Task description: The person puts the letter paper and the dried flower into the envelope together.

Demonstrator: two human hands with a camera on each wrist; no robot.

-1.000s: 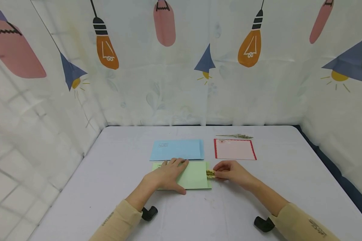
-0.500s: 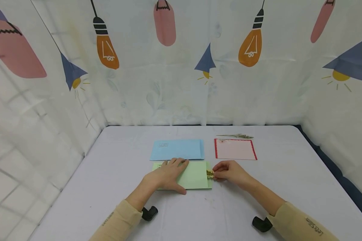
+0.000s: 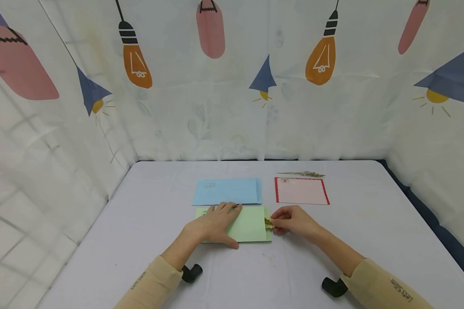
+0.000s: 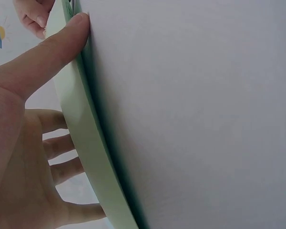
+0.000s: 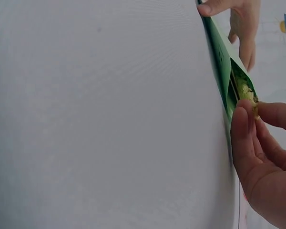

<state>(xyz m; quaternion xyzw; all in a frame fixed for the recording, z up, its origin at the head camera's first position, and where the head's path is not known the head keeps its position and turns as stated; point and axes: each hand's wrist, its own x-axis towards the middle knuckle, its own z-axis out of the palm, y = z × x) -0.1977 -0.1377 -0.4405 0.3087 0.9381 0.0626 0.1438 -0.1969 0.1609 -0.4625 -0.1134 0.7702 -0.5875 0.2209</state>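
A light green envelope [image 3: 249, 225] lies on the table with its opening to the right. Spread over its left part, my left hand [image 3: 218, 224] presses it down, thumb at the near edge and fingers toward the far edge. My right hand [image 3: 295, 223] pinches a yellow-green dried flower sprig [image 3: 268, 222] between thumb and fingers at the envelope's mouth. Most of the sprig is hidden inside the envelope. In the right wrist view the mouth gapes around the sprig's yellowish tip [image 5: 248, 91], and the fingertips are right at the opening.
A blue envelope [image 3: 226, 192] with small printed writing lies just beyond the green one. To its right is a pink card [image 3: 301, 191] with a red border, and a thin dried sprig [image 3: 307, 174] lies behind that. A patterned curtain [image 3: 232, 120] hangs behind the table.
My right hand has moved slightly left, pushing the flower sprig a little deeper into the green envelope. The left hand has stayed in place.
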